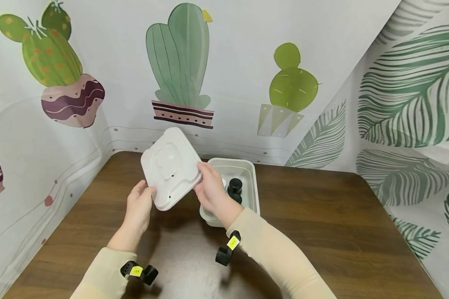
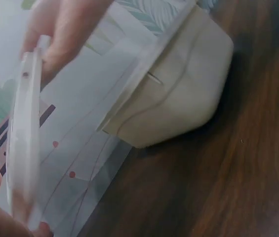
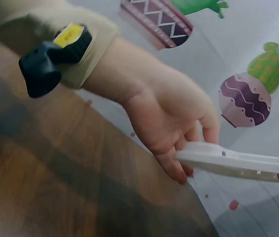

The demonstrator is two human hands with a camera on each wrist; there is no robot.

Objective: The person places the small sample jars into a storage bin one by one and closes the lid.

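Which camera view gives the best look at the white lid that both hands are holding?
The head view: the white lid shows its whole face, tilted, held between the left hand and the right hand. The left wrist view shows only its edge, blurred. The right wrist view shows it edge-on, partly cut off.

head view above, wrists close, shared lid [image 1: 171, 168]

Your left hand [image 1: 140, 206] and right hand [image 1: 209, 187] hold the white lid [image 1: 170, 168] tilted above the surface [image 1: 321, 216], blocking the near-left way into the open container [image 1: 248, 182]. Its mouth is reachable from above and from the right; two black caps [image 1: 235, 190] take up part of its inside. The cactus backdrop [image 1: 228, 83] closes the far side just behind it. Bare surface lies to the right.
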